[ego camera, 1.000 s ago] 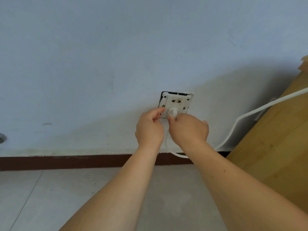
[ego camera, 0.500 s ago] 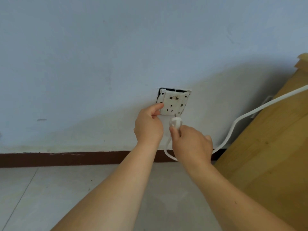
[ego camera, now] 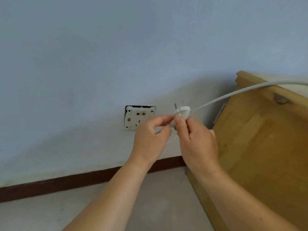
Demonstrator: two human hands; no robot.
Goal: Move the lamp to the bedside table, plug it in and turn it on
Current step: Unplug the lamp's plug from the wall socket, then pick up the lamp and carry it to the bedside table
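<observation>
A white wall socket (ego camera: 135,116) sits low on the pale wall, its holes bare. My right hand (ego camera: 196,144) holds the white plug (ego camera: 183,111) to the right of the socket, prongs pointing up and clear of the wall. My left hand (ego camera: 151,139) pinches at the plug's lower left side, between the socket and the plug. The white cord (ego camera: 233,94) runs from the plug up and right over the wooden bedside table (ego camera: 260,147). The lamp itself is out of view.
A dark brown skirting board (ego camera: 66,182) runs along the foot of the wall above the grey tiled floor (ego camera: 83,212). The wooden table's side stands close to the wall at the right.
The plug was at the socket a second ago. My right hand has pulled it out and carried it right and up. My left hand left the socket plate and came to the plug.
</observation>
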